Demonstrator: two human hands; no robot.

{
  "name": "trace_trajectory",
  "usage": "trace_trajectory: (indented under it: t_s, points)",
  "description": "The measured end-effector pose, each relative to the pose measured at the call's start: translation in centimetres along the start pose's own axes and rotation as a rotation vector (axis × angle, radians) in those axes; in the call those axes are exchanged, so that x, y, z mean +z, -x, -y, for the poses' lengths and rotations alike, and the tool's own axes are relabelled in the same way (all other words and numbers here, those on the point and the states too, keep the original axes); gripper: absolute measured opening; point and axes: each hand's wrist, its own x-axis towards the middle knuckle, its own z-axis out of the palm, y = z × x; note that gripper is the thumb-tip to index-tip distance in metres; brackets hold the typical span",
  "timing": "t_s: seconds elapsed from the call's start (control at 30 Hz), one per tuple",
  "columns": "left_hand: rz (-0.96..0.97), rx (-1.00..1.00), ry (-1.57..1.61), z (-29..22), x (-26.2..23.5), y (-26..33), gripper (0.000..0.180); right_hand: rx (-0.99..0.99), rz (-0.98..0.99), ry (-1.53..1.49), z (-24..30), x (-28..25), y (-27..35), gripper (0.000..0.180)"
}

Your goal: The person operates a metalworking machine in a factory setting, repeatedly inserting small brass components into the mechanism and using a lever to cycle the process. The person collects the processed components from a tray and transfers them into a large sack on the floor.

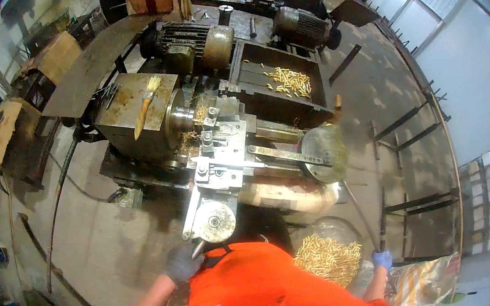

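Note:
At the near end of a small lathe, my left hand (180, 264) in a grey glove is closed round the crank handle (198, 249) of a round metal handwheel (214, 221). My right hand (382, 259), in a blue glove, grips the lower end of a long thin metal lever (358, 212), which runs up to the lathe's right side. Between them the tool slide (220, 150) carries several bolted clamps. Left of it is the chuck (181, 119), with curly brass shavings (189, 140) around it. My orange clothing hides part of the near side.
A brush (146, 107) lies on the headstock (120, 101). Behind the slide, a dark metal tray (253, 71) holds small brass-coloured pieces (290, 81). More fill a round basin (345, 229) near my right arm. Motors (218, 44), a printed sack (426, 281) and metal racks (419, 204) stand around.

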Motion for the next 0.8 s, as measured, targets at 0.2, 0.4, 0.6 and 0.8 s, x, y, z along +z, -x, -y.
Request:
trace_trajectory:
  t_s: [0.2,0.4,0.6,0.8]
  points:
    - [-0.072,0.075,0.014,0.1,1.2,0.2,0.033,-0.124,0.000,-0.079,3.1,-0.5,0.6,0.051]
    - [0.031,-0.105,0.554,1.0,-1.0,3.8,0.027,-0.497,-0.243,-0.105,18.1,0.2,-1.2,0.045]
    - [-0.513,-0.520,0.555,11.3,7.0,12.4,0.027,-0.770,-0.318,0.129,22.7,-1.3,-11.3,0.034]
    - [-0.945,-0.716,0.456,7.8,10.8,9.9,0.037,-0.618,-0.288,0.179,31.7,-2.9,-17.7,0.039]
